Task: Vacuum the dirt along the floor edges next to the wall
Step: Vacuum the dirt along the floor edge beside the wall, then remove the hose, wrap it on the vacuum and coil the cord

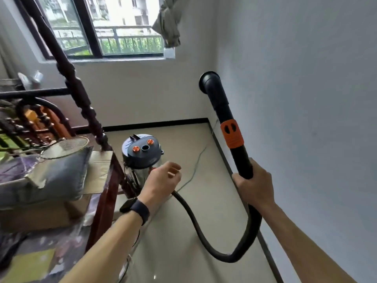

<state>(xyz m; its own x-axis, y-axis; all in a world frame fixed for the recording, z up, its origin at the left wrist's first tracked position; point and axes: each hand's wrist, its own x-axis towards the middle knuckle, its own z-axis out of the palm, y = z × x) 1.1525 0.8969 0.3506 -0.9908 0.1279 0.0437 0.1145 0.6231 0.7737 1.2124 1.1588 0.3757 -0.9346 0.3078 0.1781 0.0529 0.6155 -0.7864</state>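
While the vac wand (228, 123) was gripped at its lower end by the R hand (254, 186), fingers wrapped round the black tube, its long axis was held near upright at right-ctr of the frame, tilted slightly to the upper left. The round nozzle mouth (210, 81) was pointed up & away, well above the floor (183, 262) and near the white wall (306, 99) at right. An orange collar (232, 134) w/ two dark oval slots was seen mid-tube. From below the R hand the black hose (195, 225) was looped down in a U toward the frame bottom, then led up-left behind the L hand (161, 180). That hand was held loose at ctr, fingers lightly curled, nothing grasped; a dark watch (132, 205) was worn on its wrist. The canister (141, 152), blue-grey lid w/ two orange knobs, steel body, was stood upright on the floor at ctr, beside a dark bedpost (81, 94). A thin cord (195, 160) was laid across the floor toward the black skirting (155, 124). Any print on the lid was too blurred to be read.
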